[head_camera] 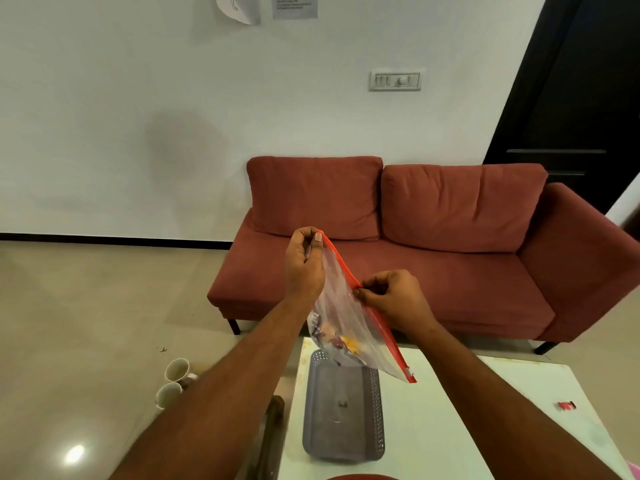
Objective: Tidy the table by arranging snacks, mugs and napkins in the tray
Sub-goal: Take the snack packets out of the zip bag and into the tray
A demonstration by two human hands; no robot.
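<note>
A clear zip bag [349, 320] with a red seal strip hangs tilted above the table, with several wrapped snacks gathered in its lower left corner. My left hand [304, 265] pinches the bag's top corner. My right hand [391, 299] pinches the red strip near its middle. Below the bag, a grey perforated tray [343, 407] lies on the white table [450, 427]. Two white mugs [173, 381] lie on their sides on the floor to the left, partly hidden by my left forearm.
A red sofa [433, 258] stands right behind the table. A small red packet [566, 406] lies near the table's right edge. A wooden piece [272, 431] shows beside the table's left edge. Tiled floor spreads to the left.
</note>
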